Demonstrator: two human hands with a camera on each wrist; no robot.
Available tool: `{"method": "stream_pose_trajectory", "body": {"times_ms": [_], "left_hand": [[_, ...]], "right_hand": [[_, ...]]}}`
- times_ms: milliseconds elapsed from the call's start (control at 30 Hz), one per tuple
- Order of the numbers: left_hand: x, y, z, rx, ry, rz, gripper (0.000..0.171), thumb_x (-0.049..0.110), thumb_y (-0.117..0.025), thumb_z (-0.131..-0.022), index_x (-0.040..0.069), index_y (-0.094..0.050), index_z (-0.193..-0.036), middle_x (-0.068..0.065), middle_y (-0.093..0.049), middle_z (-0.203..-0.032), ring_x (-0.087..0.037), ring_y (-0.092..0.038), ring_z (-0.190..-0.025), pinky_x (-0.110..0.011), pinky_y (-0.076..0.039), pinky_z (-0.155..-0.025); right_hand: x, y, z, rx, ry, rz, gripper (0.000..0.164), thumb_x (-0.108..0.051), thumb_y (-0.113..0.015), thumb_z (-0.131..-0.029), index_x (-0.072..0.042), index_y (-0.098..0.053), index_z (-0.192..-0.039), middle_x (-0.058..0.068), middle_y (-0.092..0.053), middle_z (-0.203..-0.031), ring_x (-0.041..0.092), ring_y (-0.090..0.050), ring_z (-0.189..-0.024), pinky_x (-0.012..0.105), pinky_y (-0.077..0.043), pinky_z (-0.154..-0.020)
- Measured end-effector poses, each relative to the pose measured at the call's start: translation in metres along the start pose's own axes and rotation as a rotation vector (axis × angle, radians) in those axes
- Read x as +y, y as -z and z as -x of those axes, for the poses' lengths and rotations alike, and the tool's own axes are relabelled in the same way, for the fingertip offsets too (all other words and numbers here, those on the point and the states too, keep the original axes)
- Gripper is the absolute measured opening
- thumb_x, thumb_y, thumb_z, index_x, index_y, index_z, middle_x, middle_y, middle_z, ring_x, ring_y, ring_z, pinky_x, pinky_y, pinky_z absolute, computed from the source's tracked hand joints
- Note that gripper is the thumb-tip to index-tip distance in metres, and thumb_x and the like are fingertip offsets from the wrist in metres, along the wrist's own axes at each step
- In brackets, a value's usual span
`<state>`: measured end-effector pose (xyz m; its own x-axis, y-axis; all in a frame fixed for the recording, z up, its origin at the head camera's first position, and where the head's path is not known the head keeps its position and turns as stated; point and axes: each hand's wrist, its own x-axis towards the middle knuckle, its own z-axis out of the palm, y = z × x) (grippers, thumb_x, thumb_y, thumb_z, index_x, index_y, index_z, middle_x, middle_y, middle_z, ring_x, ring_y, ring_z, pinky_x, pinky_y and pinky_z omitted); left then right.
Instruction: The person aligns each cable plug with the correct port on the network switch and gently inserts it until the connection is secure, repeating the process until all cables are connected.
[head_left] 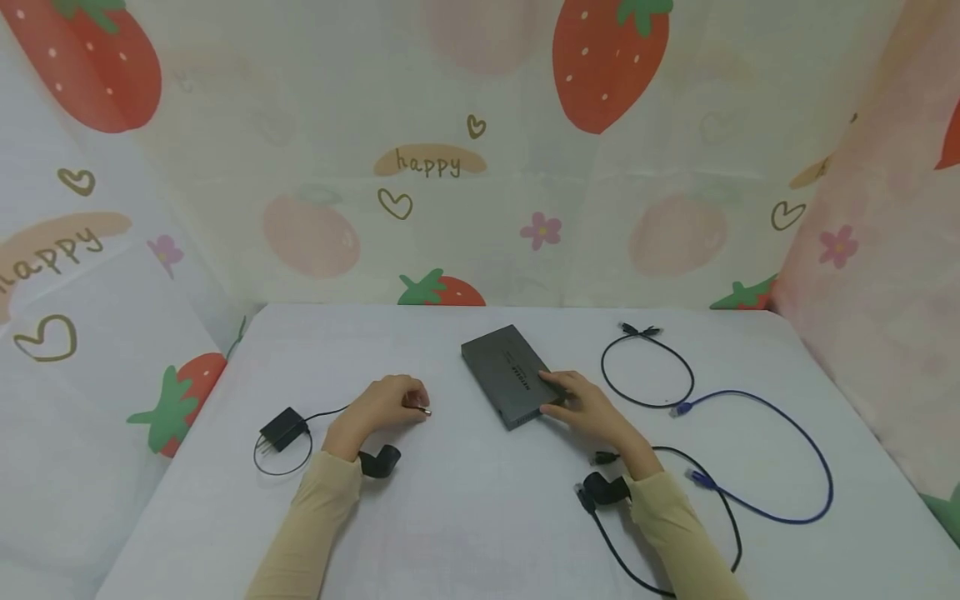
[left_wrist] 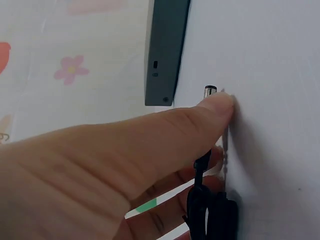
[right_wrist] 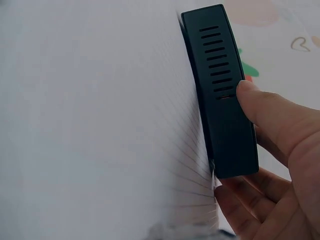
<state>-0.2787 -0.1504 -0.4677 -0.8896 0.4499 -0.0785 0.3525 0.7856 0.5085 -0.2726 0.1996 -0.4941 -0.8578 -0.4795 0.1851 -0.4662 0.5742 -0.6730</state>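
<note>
My left hand pinches the barrel plug of a thin black cord between thumb and fingers, its metal tip sticking out past the thumb. The cord runs left to a black power adapter lying on the table. A dark grey NETGEAR network switch lies at the middle of the table, angled. My right hand grips its near right corner, thumb on the top edge beside the vented side and fingers around the end. In the left wrist view, another side of the switch shows a small slot beyond the plug.
A looped black cable lies at the back right. In front of it is a blue Ethernet cable. Another black cable curves under my right forearm. Black wrist cameras sit on both wrists. Strawberry-print cloth walls the table.
</note>
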Motion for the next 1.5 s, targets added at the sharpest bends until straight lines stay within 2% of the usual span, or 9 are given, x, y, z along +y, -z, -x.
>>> {"method": "stream_pose_trajectory", "body": {"times_ms": [167,367,600,800,1033,1233,1433,1500], "left_hand": [[-0.003,-0.001,0.000,-0.008,-0.017,0.044,0.007,0.015,-0.072,-0.080,0.013,-0.067,-0.082,0.005,-0.064,-0.080,-0.008,-0.055,-0.073,-0.029,-0.047,-0.071],[-0.001,-0.005,-0.002,0.033,-0.030,0.109,0.008,0.013,-0.073,-0.078,0.008,-0.068,-0.082,0.002,-0.065,-0.078,-0.009,-0.052,-0.071,-0.026,-0.045,-0.070],[0.003,-0.011,-0.003,0.088,-0.034,0.057,0.008,0.020,-0.070,-0.082,0.014,-0.066,-0.082,0.006,-0.062,-0.074,-0.008,-0.050,-0.068,-0.027,-0.045,-0.068],[0.017,-0.019,-0.005,0.103,-0.001,0.065,0.008,0.024,-0.069,-0.083,0.017,-0.064,-0.083,0.007,-0.058,-0.070,-0.008,-0.049,-0.061,-0.025,-0.042,-0.059],[0.037,-0.032,-0.007,0.107,-0.024,0.036,0.014,0.026,-0.071,-0.081,0.017,-0.061,-0.078,0.011,-0.061,-0.070,-0.006,-0.050,-0.061,-0.024,-0.043,-0.060],[0.043,-0.039,-0.007,0.108,-0.016,-0.002,0.015,0.029,-0.068,-0.083,0.017,-0.059,-0.081,0.011,-0.057,-0.065,-0.005,-0.048,-0.058,-0.024,-0.042,-0.057],[0.045,-0.044,-0.008,0.115,-0.033,-0.002,0.013,0.028,-0.064,-0.088,0.016,-0.059,-0.086,0.008,-0.053,-0.063,-0.006,-0.046,-0.055,-0.023,-0.040,-0.053],[0.046,-0.046,-0.009,0.116,-0.048,0.014,0.012,0.026,-0.062,-0.089,0.014,-0.059,-0.087,0.007,-0.053,-0.064,-0.007,-0.045,-0.055,-0.023,-0.040,-0.053]], "right_hand": [[0.002,-0.002,0.000,0.001,0.008,0.001,0.058,-0.025,-0.066,-0.086,-0.010,-0.045,-0.137,0.014,-0.048,-0.132,0.032,-0.046,-0.122,0.045,-0.041,-0.101],[0.002,-0.002,0.001,0.005,0.008,0.001,0.057,-0.025,-0.066,-0.086,-0.010,-0.045,-0.137,0.015,-0.048,-0.133,0.035,-0.047,-0.121,0.047,-0.041,-0.100],[0.001,-0.002,0.001,0.009,0.020,0.008,0.057,-0.024,-0.066,-0.086,-0.009,-0.045,-0.137,0.015,-0.048,-0.131,0.033,-0.048,-0.120,0.045,-0.042,-0.099],[0.003,-0.003,0.001,0.035,0.073,0.001,0.057,-0.026,-0.065,-0.087,-0.007,-0.045,-0.136,0.017,-0.049,-0.129,0.036,-0.049,-0.117,0.048,-0.044,-0.096],[0.007,-0.004,0.002,0.072,0.154,0.005,0.054,-0.034,-0.061,-0.089,-0.012,-0.047,-0.136,0.017,-0.051,-0.126,0.035,-0.051,-0.113,0.044,-0.047,-0.093],[0.003,-0.003,0.002,0.028,0.074,-0.006,0.057,-0.028,-0.064,-0.087,-0.008,-0.044,-0.137,0.019,-0.048,-0.130,0.038,-0.048,-0.118,0.049,-0.044,-0.096],[0.002,-0.003,0.000,-0.005,0.002,0.016,0.057,-0.026,-0.064,-0.087,-0.011,-0.043,-0.138,0.015,-0.047,-0.133,0.032,-0.046,-0.122,0.042,-0.042,-0.100],[0.002,-0.003,0.000,-0.004,0.002,0.019,0.057,-0.025,-0.064,-0.088,-0.011,-0.043,-0.138,0.015,-0.047,-0.133,0.032,-0.046,-0.122,0.042,-0.042,-0.100]]}}
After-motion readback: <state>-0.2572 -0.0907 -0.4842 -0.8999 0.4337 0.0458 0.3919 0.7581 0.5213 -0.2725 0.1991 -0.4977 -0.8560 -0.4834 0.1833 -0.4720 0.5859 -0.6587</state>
